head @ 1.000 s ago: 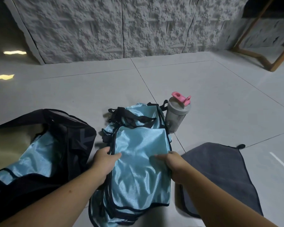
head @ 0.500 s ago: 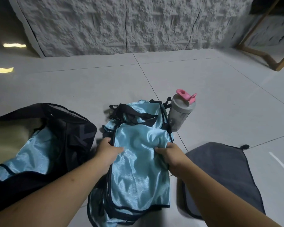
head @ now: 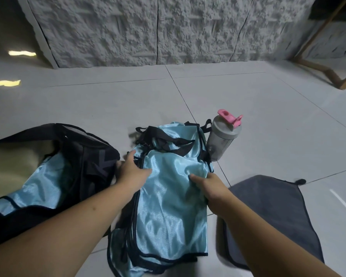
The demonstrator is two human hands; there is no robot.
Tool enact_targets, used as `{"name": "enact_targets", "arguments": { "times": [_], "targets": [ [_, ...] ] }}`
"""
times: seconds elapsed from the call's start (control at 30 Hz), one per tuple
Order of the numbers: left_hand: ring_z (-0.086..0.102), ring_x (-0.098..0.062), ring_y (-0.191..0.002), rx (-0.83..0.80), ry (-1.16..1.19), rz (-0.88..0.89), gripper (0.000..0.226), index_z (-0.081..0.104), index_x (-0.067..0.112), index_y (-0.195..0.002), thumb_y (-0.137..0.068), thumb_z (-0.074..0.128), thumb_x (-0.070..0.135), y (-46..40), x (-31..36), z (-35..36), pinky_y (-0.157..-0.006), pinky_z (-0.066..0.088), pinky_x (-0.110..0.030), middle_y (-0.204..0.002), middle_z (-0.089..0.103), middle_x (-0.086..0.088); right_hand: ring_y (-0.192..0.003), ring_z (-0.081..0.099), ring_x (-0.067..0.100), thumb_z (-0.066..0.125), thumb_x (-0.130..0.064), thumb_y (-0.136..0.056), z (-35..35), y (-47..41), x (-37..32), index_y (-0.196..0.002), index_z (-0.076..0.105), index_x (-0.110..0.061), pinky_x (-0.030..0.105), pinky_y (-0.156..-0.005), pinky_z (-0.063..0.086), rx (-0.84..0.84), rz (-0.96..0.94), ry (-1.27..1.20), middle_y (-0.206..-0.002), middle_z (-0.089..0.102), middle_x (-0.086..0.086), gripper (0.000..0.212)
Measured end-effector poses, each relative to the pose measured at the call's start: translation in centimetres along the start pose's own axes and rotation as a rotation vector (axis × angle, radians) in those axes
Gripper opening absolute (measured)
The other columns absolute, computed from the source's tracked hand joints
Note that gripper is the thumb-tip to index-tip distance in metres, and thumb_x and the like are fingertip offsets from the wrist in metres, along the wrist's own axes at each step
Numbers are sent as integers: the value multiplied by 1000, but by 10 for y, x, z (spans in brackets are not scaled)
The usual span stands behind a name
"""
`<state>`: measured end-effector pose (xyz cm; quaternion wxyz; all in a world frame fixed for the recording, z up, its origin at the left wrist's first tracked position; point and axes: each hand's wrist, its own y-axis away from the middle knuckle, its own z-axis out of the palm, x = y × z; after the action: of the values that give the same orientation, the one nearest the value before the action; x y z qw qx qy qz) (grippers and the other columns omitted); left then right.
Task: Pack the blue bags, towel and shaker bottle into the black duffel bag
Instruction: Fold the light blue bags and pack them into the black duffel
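Blue bags (head: pixel 168 206) stacked on the floor before me. My left hand (head: pixel 133 172) lies on their left edge, fingers loosely spread; my right hand (head: pixel 210 188) pinches the top bag's right edge. Duffel (head: pixel 92 156) left, open, one blue bag inside. Shaker (head: pixel 222 140) upright behind the stack; towel (head: pixel 268 212) right.

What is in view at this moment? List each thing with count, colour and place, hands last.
black duffel bag: one, black, open on the floor at left, a blue bag already inside.
stack of blue bags: several, exact count unclear, light blue with black trim, centre floor.
shaker bottle: one, grey with pink lid, upright beyond the stack.
towel: one, dark grey, flat at right.
wooden frame: one, brown, far right by the wall.
left hand: on the stack's left edge.
right hand: gripping the top bag's right edge.
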<state>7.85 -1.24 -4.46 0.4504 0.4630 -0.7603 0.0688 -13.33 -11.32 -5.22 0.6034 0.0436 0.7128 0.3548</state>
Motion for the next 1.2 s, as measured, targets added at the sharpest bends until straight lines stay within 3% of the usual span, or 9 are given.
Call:
{"name": "enact_targets", "arguments": {
  "times": [0.1, 0.3, 0.37, 0.5, 0.67, 0.77, 0.87, 1.0, 1.2],
  "targets": [
    [50, -32, -126, -150, -271, -23, 71, 50, 42, -144, -79, 76, 34, -10, 11, 1, -108, 47, -43, -143, 36, -8, -90, 76, 41, 72, -10, -94, -1, 3, -1, -103, 76, -1, 57, -83, 62, -22, -35, -14, -97, 79, 21, 14],
    [55, -33, -114, -40, -294, 173, 23, 63, 29, -89, -75, 82, 28, -12, 10, -4, -97, 48, -36, -112, 57, -5, -82, 74, 39, 65, 6, -92, -9, 2, -3, -99, 75, 6, 54, -83, 63, -23, -67, -8, -100, 75, 31, 12],
    [59, -32, -102, -18, -267, 287, 30, 54, 32, -73, -75, 83, 24, -9, 8, -9, -85, 47, -35, -94, 59, 2, -81, 73, 39, 65, 8, -90, -9, 2, -5, -99, 75, 7, 57, -84, 62, -10, -74, -29, -102, 74, 33, 13],
    [55, -27, -77, 2, -254, 410, 26, 55, 26, -76, -82, 80, 20, 0, 9, -20, -68, 44, -34, -76, 62, -3, -81, 71, 37, 70, 7, -88, -6, 4, -12, -106, 72, 7, 52, -81, 62, -29, -64, -84, -94, 74, 26, 19],
    [61, -21, -95, -103, -255, 539, 32, 69, 18, -119, -88, 77, 17, 8, 7, -36, -88, 46, -30, -102, 61, 3, -64, 72, 29, 67, 3, -90, -11, 10, -28, -102, 74, 1, 29, -53, 57, -95, -113, -73, -85, 75, 20, 14],
    [57, -24, -88, -92, -423, 612, 25, 69, 2, -86, -87, 80, 24, 14, 8, -41, -85, 49, -36, -95, 58, -4, -67, 73, 30, 67, 10, -86, -17, 13, -33, -92, 77, 2, 29, -58, 58, -88, -185, 24, -84, 75, 21, 14],
    [50, -20, -106, -84, -480, 744, 21, 74, 13, -82, -83, 82, 32, 37, 7, -48, -93, 44, -31, -104, 53, 0, -94, 74, 40, 67, 14, -80, -32, 17, -34, -98, 78, 4, 42, -86, 60, -166, -159, 166, -100, 77, 26, 23],
    [30, -19, -146, -159, -742, 943, 6, 73, 28, -77, -73, 77, 28, 79, -10, -52, -121, 16, -39, -138, 53, 3, -91, 74, 28, 77, -7, -67, -59, 26, -34, -97, 81, -2, 43, -94, 58, -265, -97, 618, -95, 80, 12, 30],
    [57, -20, -121, -282, -930, 1138, 20, 61, 26, -69, -52, 71, 25, 111, -38, -37, -107, 35, -38, -108, 64, 5, -111, 69, 27, 81, -11, -75, -44, 44, -20, -109, 79, -15, 37, -99, 55, -330, -172, 1259, -117, 75, 8, 34]
  ]
}}
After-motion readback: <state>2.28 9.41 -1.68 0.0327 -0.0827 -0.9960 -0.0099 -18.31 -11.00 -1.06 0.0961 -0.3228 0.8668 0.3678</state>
